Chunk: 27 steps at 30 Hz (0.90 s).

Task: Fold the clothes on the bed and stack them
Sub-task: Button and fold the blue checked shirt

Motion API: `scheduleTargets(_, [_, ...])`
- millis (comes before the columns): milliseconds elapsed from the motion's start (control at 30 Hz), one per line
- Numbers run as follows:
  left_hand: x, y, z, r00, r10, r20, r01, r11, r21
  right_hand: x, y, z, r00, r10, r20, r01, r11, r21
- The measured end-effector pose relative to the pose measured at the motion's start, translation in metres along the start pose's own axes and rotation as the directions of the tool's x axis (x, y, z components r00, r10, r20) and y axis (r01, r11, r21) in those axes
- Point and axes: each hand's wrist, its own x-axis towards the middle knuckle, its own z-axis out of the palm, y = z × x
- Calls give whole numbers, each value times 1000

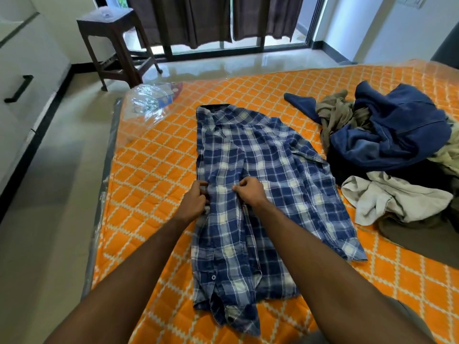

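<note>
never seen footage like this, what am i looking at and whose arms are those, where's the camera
There is one picture, taken by a wide-angle camera worn on a person's head, looking forward and down. The arms are that person's own; there is no robot. They stand at a bed with an orange patterned cover. A blue plaid shirt lies spread on it, collar at the far end. The left hand and the right hand each pinch the shirt's cloth near its middle. To the right lies an unfolded heap of clothes, blue, olive and pale. Beyond the bed stands a dark wooden stool.
</note>
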Motion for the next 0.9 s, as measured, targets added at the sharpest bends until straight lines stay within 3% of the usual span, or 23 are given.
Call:
scheduleTargets(167, [4,-9,3,996,23,-90,-17,997,70,2,20,-19,977,146,-156,-121,980,160])
scheduleTargets(333, [16,-6,9,985,91,-149,-42,952,303,-1,29,-24,989,150,-11,-141,953,269])
scheduleTargets(533, [25,3,5,975,53,-215,25,939,344,-2,26,-24,986,69,151,-114,941,317])
scheduleTargets(700, [32,10,9,951,213,-223,-64,844,533,-1,26,-22,984,25,174,-94,912,400])
scheduleTargets(800, [39,20,13,968,117,-220,9,865,501,-2,22,-20,980,-2,200,-85,901,426])
scheduleTargets(900, [51,24,14,969,78,-236,12,934,357,-2,21,-19,978,0,211,-91,902,422])
